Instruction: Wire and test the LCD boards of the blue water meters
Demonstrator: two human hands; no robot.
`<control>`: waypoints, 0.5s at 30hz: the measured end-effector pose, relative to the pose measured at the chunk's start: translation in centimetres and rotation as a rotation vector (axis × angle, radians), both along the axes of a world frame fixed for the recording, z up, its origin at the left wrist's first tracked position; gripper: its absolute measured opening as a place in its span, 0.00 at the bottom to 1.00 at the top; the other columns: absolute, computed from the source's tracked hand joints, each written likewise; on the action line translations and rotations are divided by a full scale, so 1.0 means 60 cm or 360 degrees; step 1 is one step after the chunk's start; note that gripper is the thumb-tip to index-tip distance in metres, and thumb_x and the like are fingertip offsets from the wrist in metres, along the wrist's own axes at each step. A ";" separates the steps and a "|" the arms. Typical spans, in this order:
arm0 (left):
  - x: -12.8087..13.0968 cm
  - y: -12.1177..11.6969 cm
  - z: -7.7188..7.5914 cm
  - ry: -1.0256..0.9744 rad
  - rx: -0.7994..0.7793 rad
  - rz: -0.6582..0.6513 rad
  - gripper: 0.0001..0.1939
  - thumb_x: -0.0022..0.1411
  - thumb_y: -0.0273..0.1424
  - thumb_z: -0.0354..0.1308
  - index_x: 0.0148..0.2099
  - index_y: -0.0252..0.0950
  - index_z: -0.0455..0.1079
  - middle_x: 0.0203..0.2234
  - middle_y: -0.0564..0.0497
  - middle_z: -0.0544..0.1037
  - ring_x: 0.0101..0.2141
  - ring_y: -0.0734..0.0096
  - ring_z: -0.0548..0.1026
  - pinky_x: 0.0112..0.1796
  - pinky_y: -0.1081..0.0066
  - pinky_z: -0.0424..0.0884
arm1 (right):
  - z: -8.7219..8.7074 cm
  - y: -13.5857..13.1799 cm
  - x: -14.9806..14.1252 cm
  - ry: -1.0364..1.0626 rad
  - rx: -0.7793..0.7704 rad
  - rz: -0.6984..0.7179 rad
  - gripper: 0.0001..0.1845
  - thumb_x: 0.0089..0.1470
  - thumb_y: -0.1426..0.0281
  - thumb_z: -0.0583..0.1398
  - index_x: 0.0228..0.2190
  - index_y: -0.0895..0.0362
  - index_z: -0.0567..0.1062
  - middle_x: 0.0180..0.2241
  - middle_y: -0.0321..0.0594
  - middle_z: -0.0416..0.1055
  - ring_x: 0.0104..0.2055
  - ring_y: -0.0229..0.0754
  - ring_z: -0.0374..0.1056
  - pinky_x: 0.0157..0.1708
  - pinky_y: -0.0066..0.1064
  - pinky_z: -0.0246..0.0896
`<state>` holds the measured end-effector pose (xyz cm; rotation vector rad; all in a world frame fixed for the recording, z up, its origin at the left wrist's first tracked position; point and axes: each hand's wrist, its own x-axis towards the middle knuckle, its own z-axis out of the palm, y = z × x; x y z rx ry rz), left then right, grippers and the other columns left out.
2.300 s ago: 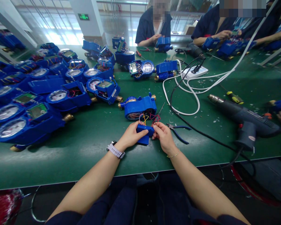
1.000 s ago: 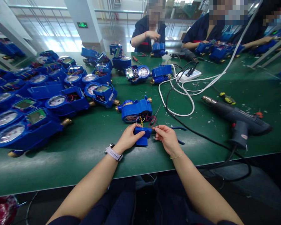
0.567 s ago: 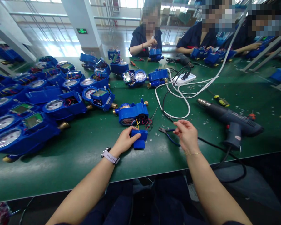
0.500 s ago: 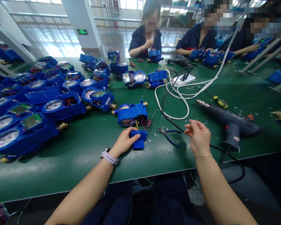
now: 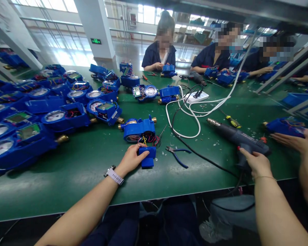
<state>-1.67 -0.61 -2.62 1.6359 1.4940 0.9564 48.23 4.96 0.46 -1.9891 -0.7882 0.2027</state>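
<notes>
My left hand [image 5: 130,159] is closed on a small blue plastic box [image 5: 147,159], its thumb lying across the top. Yellow and red wires run from that box to a blue water meter [image 5: 140,130] with brass ends, which lies on its side just beyond. My right hand [image 5: 259,164] is around the handle of a dark grey heat gun [image 5: 229,135] lying on the table, thumb near its red trigger; the other fingers are mostly hidden. Between my hands lie blue-handled cutting pliers [image 5: 181,151].
Many blue meters [image 5: 23,135] crowd the left of the green table [image 5: 97,181]. A white power strip [image 5: 196,96] with looping cables sits beyond the pliers, near a yellow-black screwdriver [image 5: 233,122]. Another person's hands [image 5: 297,140] hold a meter at right; several co-workers sit opposite.
My right hand has moved right, from above the table beside the pliers to the heat gun's handle. My left hand stays on the blue box. A neighbour's hands and meter have come further into view.
</notes>
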 end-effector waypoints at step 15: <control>-0.038 -0.012 0.028 -0.0012 0.0014 -0.0249 0.17 0.59 0.38 0.56 0.49 0.36 0.69 0.47 0.44 0.75 0.48 0.56 0.73 0.52 0.57 0.67 | 0.023 -0.091 -0.122 0.1180 0.0169 0.0296 0.09 0.45 0.70 0.68 0.29 0.53 0.73 0.35 0.42 0.71 0.27 0.38 0.66 0.26 0.33 0.65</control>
